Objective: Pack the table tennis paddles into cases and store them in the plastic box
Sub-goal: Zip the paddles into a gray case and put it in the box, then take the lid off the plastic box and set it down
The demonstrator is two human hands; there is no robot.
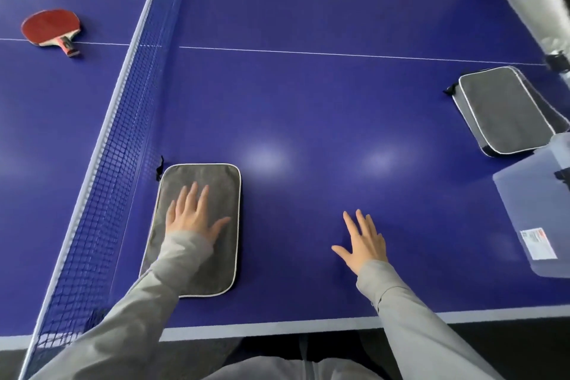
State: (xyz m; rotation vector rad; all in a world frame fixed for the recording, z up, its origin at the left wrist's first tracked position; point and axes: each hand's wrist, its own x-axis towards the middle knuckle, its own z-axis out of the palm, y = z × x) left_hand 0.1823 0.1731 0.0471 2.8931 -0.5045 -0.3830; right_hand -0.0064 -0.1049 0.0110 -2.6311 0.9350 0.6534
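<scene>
Two grey cases lie on the blue table (pixel 308 102). The near case (pixel 212 194), lower left of the frame beside the net (pixel 129 120), sits under the left hand (pixel 191 213), whose fingers are spread flat on its cover. The right hand (pixel 364 241), fingers straight and splayed, rests on bare table at lower centre, holding nothing. The far case (pixel 505 111) lies at right, touching the clear plastic box (pixel 530 210); its contents cannot be told. One red paddle (pixel 51 29) lies upper left, beyond the net.

Red paddle (pixel 49 27), grey cases (pixel 200 225), blue table (pixel 308 102)
</scene>
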